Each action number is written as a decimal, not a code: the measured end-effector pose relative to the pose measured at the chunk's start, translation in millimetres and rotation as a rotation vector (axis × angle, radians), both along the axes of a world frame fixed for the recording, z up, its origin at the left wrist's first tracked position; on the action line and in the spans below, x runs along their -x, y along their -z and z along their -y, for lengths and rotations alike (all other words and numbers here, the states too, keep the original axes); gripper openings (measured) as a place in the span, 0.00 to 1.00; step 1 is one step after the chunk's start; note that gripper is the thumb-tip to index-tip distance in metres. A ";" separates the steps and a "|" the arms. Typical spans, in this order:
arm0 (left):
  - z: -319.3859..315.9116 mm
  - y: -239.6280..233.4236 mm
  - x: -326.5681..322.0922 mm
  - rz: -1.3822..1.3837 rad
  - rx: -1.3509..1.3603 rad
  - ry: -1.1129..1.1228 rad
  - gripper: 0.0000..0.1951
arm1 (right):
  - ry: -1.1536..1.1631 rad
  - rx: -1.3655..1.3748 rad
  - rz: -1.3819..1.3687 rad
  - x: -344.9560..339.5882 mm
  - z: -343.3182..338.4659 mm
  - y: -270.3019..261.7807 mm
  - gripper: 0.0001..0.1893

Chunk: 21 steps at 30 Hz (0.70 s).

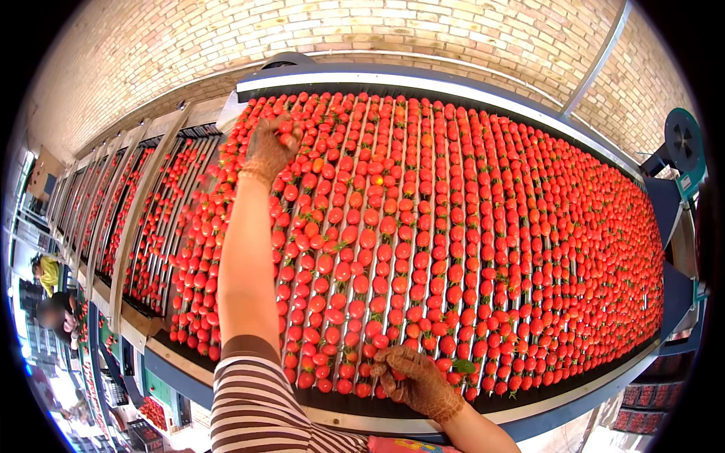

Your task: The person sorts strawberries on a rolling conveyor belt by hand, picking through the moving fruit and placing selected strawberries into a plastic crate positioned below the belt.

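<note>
Rows of small red tomatoes [362,283] lie on a wide metal roller conveyor, a few orange or yellowish, many with green stems. My left hand, in a brown, stained, thin glove [269,147], reaches across to the far left part of the rollers; its fingers are curled around at least one red tomato. Close to the near edge of the conveyor is my right hand [416,379], gloved alike, with bent fingers over the tomatoes; whether it grips one is not clear. A green leaf [464,366] lies on the tomatoes just right of it.
Metal side rails [396,78] bound the conveyor, with a brick wall [396,28] behind. Sorting bars carrying tomatoes [170,198] extend left past wooden crosspieces. A motor wheel [683,140] stands at the right. Two people are at lower left, near crates [144,435]. Stacked crates [645,396] stand lower right.
</note>
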<state>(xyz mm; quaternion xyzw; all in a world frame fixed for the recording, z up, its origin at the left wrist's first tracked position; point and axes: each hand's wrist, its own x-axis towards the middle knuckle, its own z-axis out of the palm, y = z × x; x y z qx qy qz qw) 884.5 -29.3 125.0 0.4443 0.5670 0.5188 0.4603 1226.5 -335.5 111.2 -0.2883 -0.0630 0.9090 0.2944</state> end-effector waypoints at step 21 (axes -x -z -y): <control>39.9 -24.2 -126.6 -0.731 -0.247 0.301 0.11 | 0.097 0.060 -0.051 -37.2 -9.0 0.0 0.21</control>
